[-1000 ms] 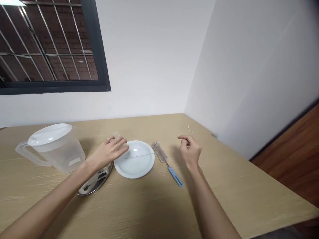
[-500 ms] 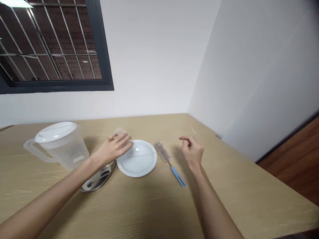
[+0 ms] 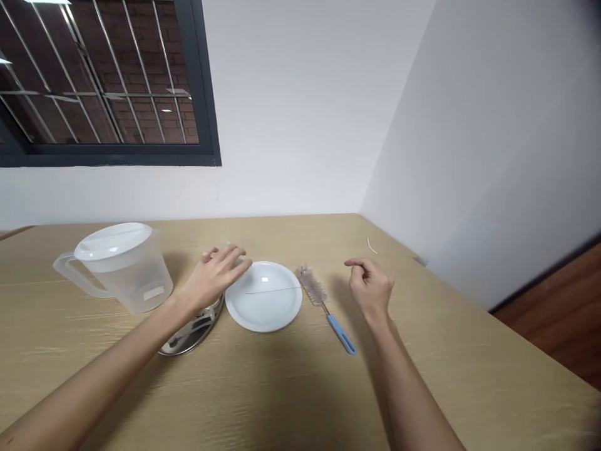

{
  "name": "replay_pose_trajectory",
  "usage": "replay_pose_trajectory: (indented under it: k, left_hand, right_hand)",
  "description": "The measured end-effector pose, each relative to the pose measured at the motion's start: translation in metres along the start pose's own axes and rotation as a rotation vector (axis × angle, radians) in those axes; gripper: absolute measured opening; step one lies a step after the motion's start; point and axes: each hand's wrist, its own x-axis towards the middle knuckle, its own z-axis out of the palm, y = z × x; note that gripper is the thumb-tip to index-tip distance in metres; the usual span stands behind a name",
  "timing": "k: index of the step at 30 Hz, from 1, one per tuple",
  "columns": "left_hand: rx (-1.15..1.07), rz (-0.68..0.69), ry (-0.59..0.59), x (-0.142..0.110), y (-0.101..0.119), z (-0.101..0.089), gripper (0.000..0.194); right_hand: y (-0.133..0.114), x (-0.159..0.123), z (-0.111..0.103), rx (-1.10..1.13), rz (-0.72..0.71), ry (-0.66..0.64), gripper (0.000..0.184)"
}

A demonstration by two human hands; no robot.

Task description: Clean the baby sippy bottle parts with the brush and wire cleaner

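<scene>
My left hand [image 3: 216, 270] reaches over the metal tray [image 3: 195, 337], its fingers curved around a clear object [image 3: 228, 245] that is mostly hidden behind them. Just right of it lies a shallow white plate [image 3: 263, 316]. A thin dark line, like a thread [image 3: 275, 290], runs across the plate toward the right. My right hand [image 3: 370, 285] is held above the table, thumb and bent forefinger pinched together; whatever is between them is too small to make out. Between plate and right hand lies a bottle brush [image 3: 313, 287] with a blue handle [image 3: 341, 334].
A translucent lidded pitcher [image 3: 136, 275] stands at the left of the wooden table [image 3: 300, 388]. Small clear items on the tray are partly covered by my left arm. Near the back right lies a short pale strand [image 3: 372, 245]. A white wall and barred window [image 3: 107, 81] are behind.
The view has shifted slightly, so the table things appear a little further right. Both hands keep nearly the same pose, and less of the clear object shows behind my left fingers.
</scene>
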Motion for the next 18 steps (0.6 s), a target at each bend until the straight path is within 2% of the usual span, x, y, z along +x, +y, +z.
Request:
replay_pose_trajectory:
  k: [3, 6, 9, 11, 16, 18]
  left_hand:
    - [-0.194, -0.181, 0.017, -0.006, -0.006, -0.002, 0.042]
    - [-0.457, -0.488, 0.083, -0.017, -0.014, -0.005, 0.036]
    - [-0.813, -0.787, 0.153, -0.032, -0.023, -0.011, 0.054]
    - [-0.972, -0.934, 0.185, -0.045, -0.027, -0.019, 0.063]
    - [-0.987, -1.189, 0.324, -0.085, -0.036, -0.049, 0.071]
    - [-0.975, -1.282, 0.338, -0.108, -0.038, -0.057, 0.070]
  right_hand:
    - [0.000, -0.001, 0.000, -0.014, -0.001, -0.005, 0.028]
    - [0.000, -0.001, 0.000, -0.021, -0.011, -0.011, 0.027]
    - [0.000, -0.001, 0.000, -0.024, -0.020, -0.010, 0.027]
    - [-0.001, -0.001, 0.001, -0.024, -0.025, -0.012, 0.027]
    - [-0.005, -0.003, 0.002, -0.020, -0.037, -0.031, 0.027]
    - [-0.008, -0.005, 0.003, -0.032, -0.048, -0.040, 0.027]
